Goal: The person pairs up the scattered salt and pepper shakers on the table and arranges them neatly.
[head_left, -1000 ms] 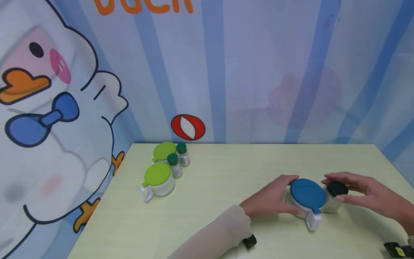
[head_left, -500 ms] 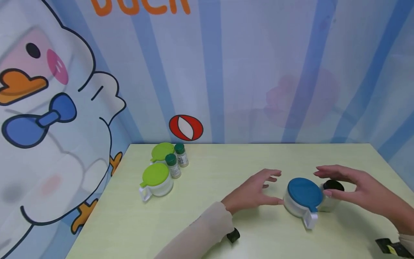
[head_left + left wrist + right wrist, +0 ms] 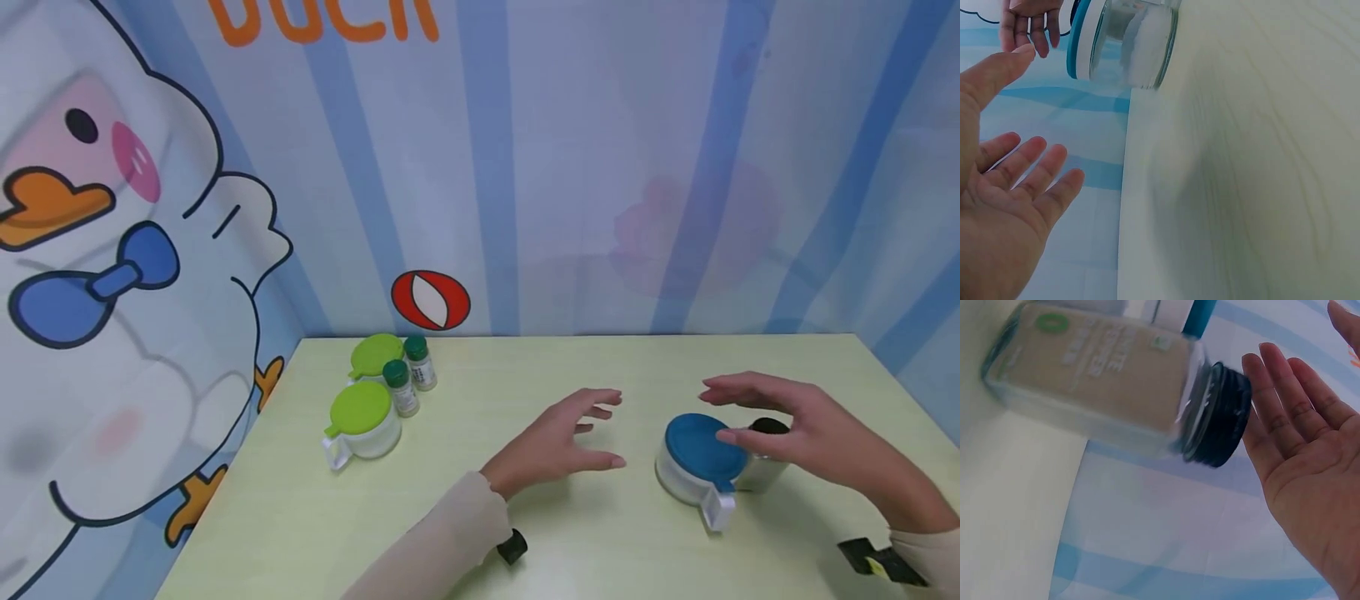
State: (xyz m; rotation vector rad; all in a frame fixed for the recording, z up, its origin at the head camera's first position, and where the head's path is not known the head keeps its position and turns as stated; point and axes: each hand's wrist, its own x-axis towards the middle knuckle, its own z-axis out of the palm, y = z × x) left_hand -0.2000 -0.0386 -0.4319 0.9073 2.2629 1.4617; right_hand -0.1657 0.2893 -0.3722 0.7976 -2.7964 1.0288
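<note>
On the striped backdrop point(image 3: 570, 167), left of centre, the orange word "DUCK" point(image 3: 318, 21) can be read, its top cut off. On the brown label point(image 3: 1116, 381) of the black-capped jar point(image 3: 1041, 403), white lettering is too blurred to be read with certainty. On the two green-capped bottles point(image 3: 423, 375) at far left, print is too small to be made out.

A plain beige sleeve point(image 3: 435, 531) runs up from the lower centre, a small black block point(image 3: 513, 547) beside it; at lower right, another beige sleeve point(image 3: 927, 550) adjoins a black fitting point(image 3: 903, 568) (yellow-marked).
</note>
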